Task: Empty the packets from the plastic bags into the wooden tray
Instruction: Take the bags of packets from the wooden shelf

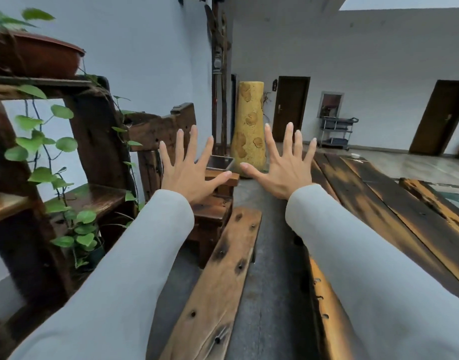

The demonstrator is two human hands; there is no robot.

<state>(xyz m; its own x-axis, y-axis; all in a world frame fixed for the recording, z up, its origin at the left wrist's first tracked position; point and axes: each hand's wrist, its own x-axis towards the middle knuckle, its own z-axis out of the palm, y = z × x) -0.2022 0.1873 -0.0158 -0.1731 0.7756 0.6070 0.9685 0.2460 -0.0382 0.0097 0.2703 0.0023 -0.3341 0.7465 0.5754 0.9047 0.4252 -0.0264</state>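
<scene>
Both arms in light grey sleeves stretch straight out in front of me. My left hand (190,168) is held up with its back toward me, fingers spread wide and nothing in it. My right hand (280,166) mirrors it at the same height, fingers spread and also bare. Between and behind the thumbs a shallow dark tray (220,162) rests on a wooden stand; whether it is the task's tray I cannot tell. No plastic bags or packets are in view.
A wooden bench (223,276) runs forward below my arms. A long dark plank table (384,209) lies on the right. On the left stands a wooden shelf (93,141) with trailing green plants (41,146). A tall yellow vase (249,126) stands ahead.
</scene>
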